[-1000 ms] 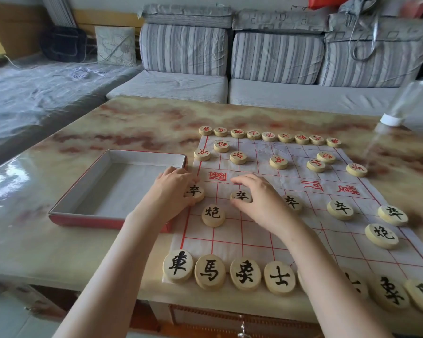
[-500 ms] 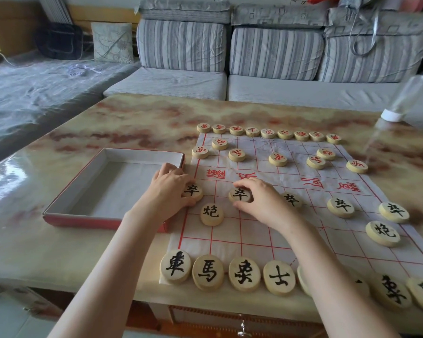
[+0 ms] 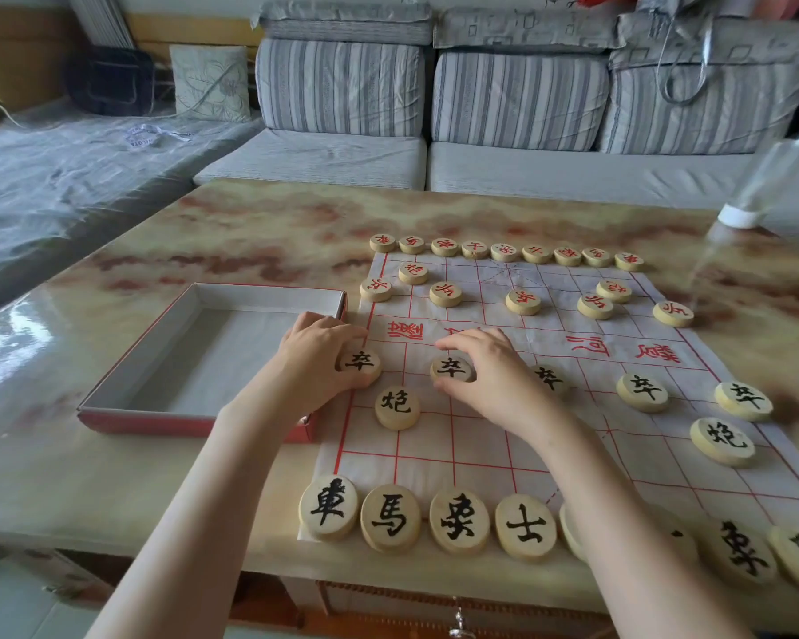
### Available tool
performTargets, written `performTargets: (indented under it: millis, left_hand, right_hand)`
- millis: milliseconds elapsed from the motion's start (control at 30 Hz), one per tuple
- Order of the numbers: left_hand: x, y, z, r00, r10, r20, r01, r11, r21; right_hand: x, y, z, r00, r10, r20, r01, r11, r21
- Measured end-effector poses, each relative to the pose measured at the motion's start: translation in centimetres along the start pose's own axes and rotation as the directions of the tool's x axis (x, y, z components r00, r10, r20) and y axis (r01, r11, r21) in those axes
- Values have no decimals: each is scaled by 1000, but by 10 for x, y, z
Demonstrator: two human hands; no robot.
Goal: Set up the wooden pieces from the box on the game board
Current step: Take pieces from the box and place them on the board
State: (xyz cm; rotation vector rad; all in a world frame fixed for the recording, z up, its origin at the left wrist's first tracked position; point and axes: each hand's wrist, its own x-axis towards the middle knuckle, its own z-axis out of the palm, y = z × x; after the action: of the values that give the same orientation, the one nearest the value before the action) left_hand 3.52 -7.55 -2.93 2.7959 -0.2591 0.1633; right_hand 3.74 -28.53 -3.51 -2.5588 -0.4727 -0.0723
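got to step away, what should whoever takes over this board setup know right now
Left hand pinches the leftmost black-marked round wooden piece on the left edge of the white red-gridded paper board.
Right hand pinches the next black-marked round wooden piece.
The red-edged cardboard box shows no pieces; the board carries red-marked pieces far, black-marked pieces near.
Left: likely just centring these two; the right arm hides part of the near row.
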Motion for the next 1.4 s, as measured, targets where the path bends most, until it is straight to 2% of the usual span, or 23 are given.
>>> performTargets:
  millis: [167, 300, 367, 867, 1033, 1133, 1233, 1400]
  left_hand:
    - [-1, 3, -4, 999, 20, -34, -21, 1000, -11]
    - [-3, 8, -6, 999, 27, -34, -29, 998, -53]
    - [-5, 10, -7, 999, 30, -34, -31, 998, -57]
    - [-4, 12, -9, 998, 19, -60, -24, 997, -77]
    - [-1, 12, -11, 992, -34, -121, 7, 977, -215]
    - [12, 19, -15, 990, -57, -130, 19, 960, -278]
    - [39, 22, -19, 992, -57, -109, 25, 960, -279]
    - [84, 10, -23, 997, -21, -74, 8, 984, -180]
  right_hand:
    - [-5, -20, -3, 996, -87, -12, 88, 993, 80]
    - [-13, -36, 0, 977, -105, 183, 100, 994, 38]
    - [-15, -39, 5, 970, -115, 215, 118, 993, -3]
    - [-13, -36, 7, 977, -132, 169, 127, 991, 40]
    - [-15, -31, -7, 993, -114, 25, 106, 972, 209]
    - [-11, -21, -22, 999, -43, -3, 43, 974, 224]
    - [3, -6, -38, 999, 26, 19, -29, 979, 201]
    - [44, 10, -60, 994, 73, 82, -80, 993, 88]
